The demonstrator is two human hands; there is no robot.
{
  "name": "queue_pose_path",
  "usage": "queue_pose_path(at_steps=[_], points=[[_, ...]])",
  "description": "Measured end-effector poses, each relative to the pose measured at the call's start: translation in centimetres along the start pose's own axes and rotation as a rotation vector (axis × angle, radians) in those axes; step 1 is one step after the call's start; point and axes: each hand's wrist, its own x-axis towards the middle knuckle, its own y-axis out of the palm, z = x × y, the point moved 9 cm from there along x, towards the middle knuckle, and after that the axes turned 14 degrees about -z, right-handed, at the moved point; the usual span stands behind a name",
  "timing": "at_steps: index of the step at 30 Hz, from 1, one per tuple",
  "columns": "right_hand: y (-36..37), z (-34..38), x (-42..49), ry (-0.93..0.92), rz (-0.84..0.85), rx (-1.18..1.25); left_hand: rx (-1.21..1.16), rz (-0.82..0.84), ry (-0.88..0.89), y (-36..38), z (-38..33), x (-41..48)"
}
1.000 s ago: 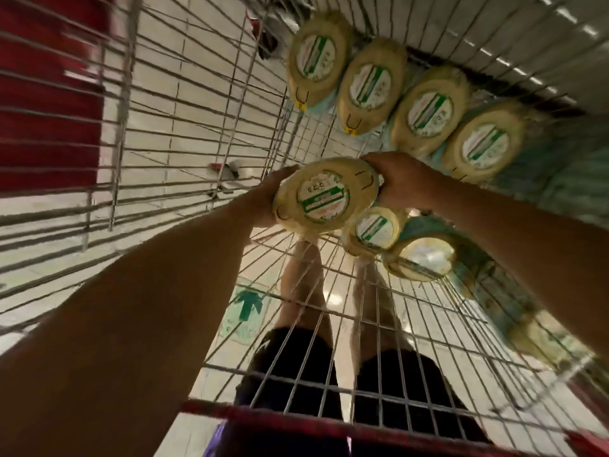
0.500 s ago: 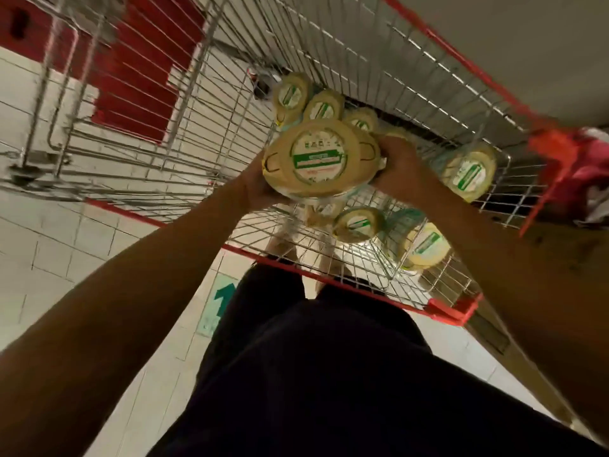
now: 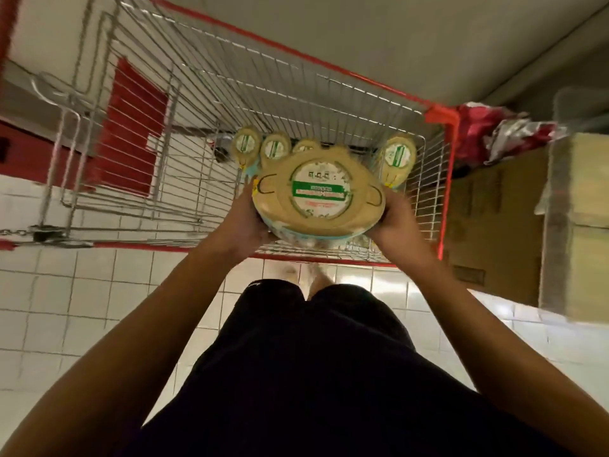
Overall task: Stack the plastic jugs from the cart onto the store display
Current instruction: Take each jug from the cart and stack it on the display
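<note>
Above the near end of the wire cart (image 3: pixel 440 115), the jug (image 3: pixel 318 192) hangs in the air between two bare hands, clear of the basket and not yet at any display. The left grip (image 3: pixel 244 219) clasps one side and the right grip (image 3: pixel 395 222) the other. Both are closed around the jug's body, with the fingers running out of sight underneath. The two-sided hold likely suits a bulky, full container, keeping it level and the weight shared while it is carried.

The jug shows its broad tan lid, which has a round white label with a green band and red print too blurred to read. There is a small moulded loop at either edge and a pale body below.

The other jugs (image 3: pixel 275 148) stand upright in a row against the far wall of the cart, one (image 3: pixel 397 156) apart to the right. Cardboard cartons (image 3: pixel 494 219) sit just right of the cart, on a white tiled floor (image 3: pixel 82 291).
</note>
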Motion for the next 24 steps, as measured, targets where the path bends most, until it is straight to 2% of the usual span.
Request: queue_pose_path(at_steps=[4,10,16,24], points=[[-2.1,-0.4,-6.3,0.048,-0.134,0.109,0.053,0.025,-0.045,0.6,2.6,-3.2],[-7.0,-0.7,-14.7,0.057,-0.339,0.136,0.193,0.052,-0.089,3.6,7.2,-6.5],[-14.6,-2.1,-22.7,0.072,-0.581,0.108,0.367,0.128,-0.105,10.2,12.7,-10.1],[-25.7,-5.9,-32.3,0.040,-0.734,0.087,0.538,0.225,-0.022,21.3,20.9,-16.2]])
